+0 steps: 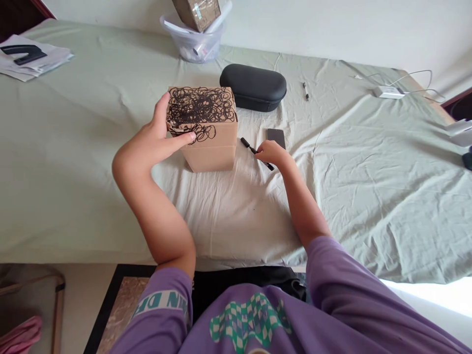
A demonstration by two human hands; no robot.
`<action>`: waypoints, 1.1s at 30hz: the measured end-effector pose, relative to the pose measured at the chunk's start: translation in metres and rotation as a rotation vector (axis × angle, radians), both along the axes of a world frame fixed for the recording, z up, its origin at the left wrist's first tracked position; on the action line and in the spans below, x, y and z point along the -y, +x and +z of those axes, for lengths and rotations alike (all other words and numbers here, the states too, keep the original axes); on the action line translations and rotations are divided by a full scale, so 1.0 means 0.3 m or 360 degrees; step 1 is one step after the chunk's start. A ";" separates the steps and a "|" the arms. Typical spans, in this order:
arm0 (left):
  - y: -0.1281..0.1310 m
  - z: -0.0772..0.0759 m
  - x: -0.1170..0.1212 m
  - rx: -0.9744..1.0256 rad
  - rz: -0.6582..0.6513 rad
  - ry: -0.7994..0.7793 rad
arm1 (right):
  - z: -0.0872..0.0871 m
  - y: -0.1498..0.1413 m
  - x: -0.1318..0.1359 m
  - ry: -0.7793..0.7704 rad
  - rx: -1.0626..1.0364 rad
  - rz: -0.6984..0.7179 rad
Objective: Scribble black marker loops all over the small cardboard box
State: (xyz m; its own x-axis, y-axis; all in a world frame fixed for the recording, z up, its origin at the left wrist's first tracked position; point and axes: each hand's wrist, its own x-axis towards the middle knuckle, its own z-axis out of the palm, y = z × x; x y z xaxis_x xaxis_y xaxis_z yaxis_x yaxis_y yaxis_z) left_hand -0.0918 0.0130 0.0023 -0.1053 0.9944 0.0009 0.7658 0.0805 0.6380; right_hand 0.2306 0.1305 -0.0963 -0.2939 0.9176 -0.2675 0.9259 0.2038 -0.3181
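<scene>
The left hand, thumb spread wide from fingers, clasps the scribbled box beneath it, probably for steadiness, while the right hand, fingertips drawn together, pinches a black marker.

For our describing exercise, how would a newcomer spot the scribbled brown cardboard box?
On the pale green tablecloth, find the oblong black case. Nearer and leftward stands the brown cardboard box the left hand touches; it alone bears looping black scribbles.
</scene>
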 end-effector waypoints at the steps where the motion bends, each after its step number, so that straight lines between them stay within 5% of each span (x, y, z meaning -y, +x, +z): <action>1: -0.001 -0.001 -0.002 -0.0001 -0.0007 0.0001 | -0.002 -0.003 0.001 0.0017 0.0015 0.0000; 9: 0.002 0.002 0.004 -0.0007 -0.0013 0.0007 | -0.052 -0.038 -0.004 0.0148 0.0114 -0.0001; 19: -0.004 -0.010 0.003 0.0014 -0.0014 -0.0015 | -0.187 -0.119 0.004 0.0540 -0.0001 -0.0074; 26: 0.006 -0.005 0.007 -0.0023 -0.0026 -0.0003 | -0.207 -0.118 0.005 0.0581 -0.0109 -0.0069; 33: 0.010 0.002 0.006 0.0012 -0.0011 0.0004 | -0.215 -0.084 -0.021 0.0714 -0.0096 -0.0427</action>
